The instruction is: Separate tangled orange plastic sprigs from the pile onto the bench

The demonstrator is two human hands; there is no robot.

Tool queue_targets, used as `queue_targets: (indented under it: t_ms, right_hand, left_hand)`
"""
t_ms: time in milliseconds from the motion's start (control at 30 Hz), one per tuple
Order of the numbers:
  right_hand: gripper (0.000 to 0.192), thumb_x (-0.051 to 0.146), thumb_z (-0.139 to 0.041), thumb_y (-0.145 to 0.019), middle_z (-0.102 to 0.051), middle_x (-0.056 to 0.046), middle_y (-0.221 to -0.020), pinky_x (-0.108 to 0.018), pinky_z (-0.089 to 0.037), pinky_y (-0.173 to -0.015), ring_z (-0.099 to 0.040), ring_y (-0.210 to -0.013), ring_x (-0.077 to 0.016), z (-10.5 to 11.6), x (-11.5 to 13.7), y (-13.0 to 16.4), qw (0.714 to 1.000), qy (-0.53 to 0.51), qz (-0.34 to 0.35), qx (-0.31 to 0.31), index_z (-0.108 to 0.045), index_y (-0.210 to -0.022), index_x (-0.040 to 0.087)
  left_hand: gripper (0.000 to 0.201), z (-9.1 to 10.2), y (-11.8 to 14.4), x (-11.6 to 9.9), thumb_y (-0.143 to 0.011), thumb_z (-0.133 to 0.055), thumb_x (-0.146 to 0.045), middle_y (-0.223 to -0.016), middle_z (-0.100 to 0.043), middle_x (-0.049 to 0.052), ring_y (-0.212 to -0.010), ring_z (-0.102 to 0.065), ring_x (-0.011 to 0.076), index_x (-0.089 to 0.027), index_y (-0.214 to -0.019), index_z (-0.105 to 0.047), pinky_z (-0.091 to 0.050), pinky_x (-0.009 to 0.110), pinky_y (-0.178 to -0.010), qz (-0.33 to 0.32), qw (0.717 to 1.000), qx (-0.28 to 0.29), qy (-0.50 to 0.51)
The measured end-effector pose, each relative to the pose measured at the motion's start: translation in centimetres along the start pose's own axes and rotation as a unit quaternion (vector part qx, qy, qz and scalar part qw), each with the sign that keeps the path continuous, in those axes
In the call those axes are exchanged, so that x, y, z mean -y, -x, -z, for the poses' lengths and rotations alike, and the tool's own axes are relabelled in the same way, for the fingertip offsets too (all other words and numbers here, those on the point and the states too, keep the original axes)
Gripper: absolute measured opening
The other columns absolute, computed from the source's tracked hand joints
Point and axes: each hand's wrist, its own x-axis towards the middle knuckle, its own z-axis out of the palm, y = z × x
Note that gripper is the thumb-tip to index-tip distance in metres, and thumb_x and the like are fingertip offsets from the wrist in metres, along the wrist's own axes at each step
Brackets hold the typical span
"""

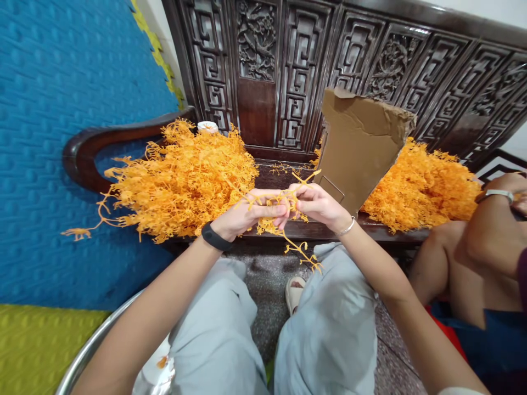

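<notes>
Both hands meet in front of me over the bench edge. My left hand [257, 209], with a black band on its wrist, pinches an orange branching plastic sprig [300, 251] between thumb and fingers. My right hand [319, 204], wearing a thin bracelet, is closed on the same sprig from the other side. Thin twigs of it stick out above the right fingers and hang down below the hands. Exactly where the fingertips grip is partly hidden. Just left of my left hand lies a big heap of similar orange sprigs [193, 178].
A cardboard piece [358, 145] stands upright on the dark carved wooden bench [257, 120]. Behind it is a second orange heap [424, 186]. Another person's arm and knees [444, 263] are at the right. A metal basin [96, 334] stands low left, beside blue mats [61, 219].
</notes>
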Motion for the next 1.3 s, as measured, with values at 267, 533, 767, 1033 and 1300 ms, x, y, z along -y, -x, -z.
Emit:
queue_targets:
  t_ms: [267, 533, 767, 1033, 1300]
  right_hand:
    - [0.032, 0.04, -0.074, -0.063, -0.056, 0.0, -0.067, -0.022, -0.044, -0.054, -0.052, -0.056, -0.009, -0.2, -0.5, -0.2, 1.0, -0.016, -0.01, -0.016, -0.058, -0.074, 0.015]
    - [0.026, 0.032, -0.073, -0.068, -0.047, 0.003, -0.063, -0.022, -0.043, -0.057, -0.045, -0.055, -0.0067, -0.6, -0.7, -0.3, 0.992, -0.117, 0.048, 0.002, -0.053, -0.069, 0.014]
    - [0.028, 0.034, -0.074, -0.064, -0.052, 0.003, -0.065, -0.022, -0.045, -0.055, -0.049, -0.057, -0.0078, 1.4, -0.9, -1.4, 0.995, -0.066, 0.052, -0.062, -0.054, -0.072, 0.016]
    - [0.033, 0.029, -0.071, -0.064, -0.059, 0.004, -0.066, -0.025, -0.048, -0.066, -0.057, -0.06, -0.0086, 7.7, -5.3, -2.3, 0.968, 0.121, -0.034, -0.217, -0.052, -0.089, 0.017]
    - [0.008, 0.014, -0.068, -0.061, -0.056, 0.002, -0.058, -0.026, -0.044, -0.067, -0.05, -0.059, -0.0097, 13.5, -9.6, -1.3, 0.886, 0.342, -0.149, -0.274, -0.061, -0.064, 0.013]
  left_hand:
    - [0.021, 0.5, -0.1, 0.6, -0.074, -0.064, -0.034, -0.058, -0.058, 0.001, -0.055, -0.054, 0.0111, -0.015, -0.065, -0.062, -0.043, 0.025, -0.058, -0.019, 0.999, 0.025, -0.006]
    - [0.021, 0.4, 0.2, 0.3, -0.072, -0.067, -0.032, -0.057, -0.057, 0.001, -0.059, -0.057, 0.0128, -0.014, -0.067, -0.059, -0.044, 0.027, -0.061, -0.073, 0.992, 0.046, 0.09]
    - [0.017, -0.7, -1.1, 0.3, -0.073, -0.065, -0.03, -0.058, -0.058, 0.0, -0.06, -0.059, 0.0133, -0.014, -0.068, -0.06, -0.046, 0.029, -0.067, -0.084, 0.988, -0.04, 0.123]
    - [0.023, 2.7, -3.0, 3.1, -0.077, -0.057, -0.038, -0.065, -0.062, 0.001, -0.071, -0.059, 0.0154, -0.016, -0.072, -0.063, -0.042, 0.03, -0.079, -0.064, 0.984, -0.165, -0.007]
    - [0.034, 4.1, -3.6, 5.6, -0.076, -0.057, -0.046, -0.07, -0.064, 0.002, -0.082, -0.057, 0.0158, -0.017, -0.059, -0.062, -0.036, 0.031, -0.089, 0.012, 0.968, -0.19, -0.163]
